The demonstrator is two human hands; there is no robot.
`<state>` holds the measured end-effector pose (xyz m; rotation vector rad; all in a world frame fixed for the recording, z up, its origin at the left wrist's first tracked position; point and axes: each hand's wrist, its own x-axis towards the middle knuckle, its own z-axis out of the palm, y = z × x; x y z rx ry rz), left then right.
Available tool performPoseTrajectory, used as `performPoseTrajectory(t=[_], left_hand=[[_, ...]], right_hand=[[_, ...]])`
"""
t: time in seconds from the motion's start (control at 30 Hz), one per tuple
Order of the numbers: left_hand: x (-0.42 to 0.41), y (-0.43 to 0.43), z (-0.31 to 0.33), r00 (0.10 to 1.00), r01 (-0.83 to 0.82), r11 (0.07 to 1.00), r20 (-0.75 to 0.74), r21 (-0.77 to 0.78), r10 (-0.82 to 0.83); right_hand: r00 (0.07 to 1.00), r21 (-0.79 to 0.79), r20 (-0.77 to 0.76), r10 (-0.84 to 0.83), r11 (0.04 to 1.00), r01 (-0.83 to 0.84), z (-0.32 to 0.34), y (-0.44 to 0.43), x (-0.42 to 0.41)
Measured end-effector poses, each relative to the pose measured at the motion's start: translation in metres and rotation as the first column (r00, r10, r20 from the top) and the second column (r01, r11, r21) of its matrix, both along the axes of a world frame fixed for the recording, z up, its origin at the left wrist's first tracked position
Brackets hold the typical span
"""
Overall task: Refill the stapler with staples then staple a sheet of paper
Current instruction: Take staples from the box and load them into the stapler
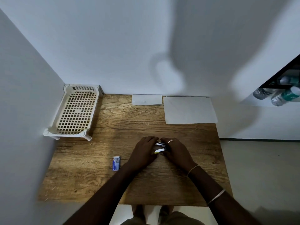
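Both bare arms reach forward over the brown wooden table (97, 176), and the two hands meet near its middle. The left hand (142, 153) lies palm down with its fingers curled in toward the right. The right hand (176, 151) also lies palm down, with a thin ring on one finger and thin bands on the wrist and forearm. Between them sits the small shiny metal stapler (160, 146), with a white and yellow part poking out. Both hands close around it from each side.

The hands hide most of the stapler, so it is hard to tell if it is open. The staples themselves cannot be made out.

The little blue and white staple box (116, 163) lies flat on the table, to the left of the left hand, its flap open. A flat white sheet of paper (189, 110) rests at the far right corner. A smaller folded white paper (146, 99) lies beside it. A cream plastic basket with square holes (75, 111) stands in the far left corner.
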<state>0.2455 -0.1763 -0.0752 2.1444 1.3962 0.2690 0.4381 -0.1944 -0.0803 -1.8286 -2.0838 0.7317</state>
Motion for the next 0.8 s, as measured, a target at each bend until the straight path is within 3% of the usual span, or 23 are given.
performPoseTrajectory(t=[0.47,0.8], left_hand=[[-0.0037,-0.0006,0.008,0.998,-0.008,0.998,0.069,0.055,0.004],[-0.0048,0.0007,0.0086,1.0,0.028,1.0,0.011,0.002,-0.028]], right_hand=[[1.0,-0.01,0.014,0.001,1.0,-0.001,0.0052,0.0016,-0.0006],[1.0,-0.008,0.018,0.003,1.0,-0.003,0.0069,0.0004,-0.0012]])
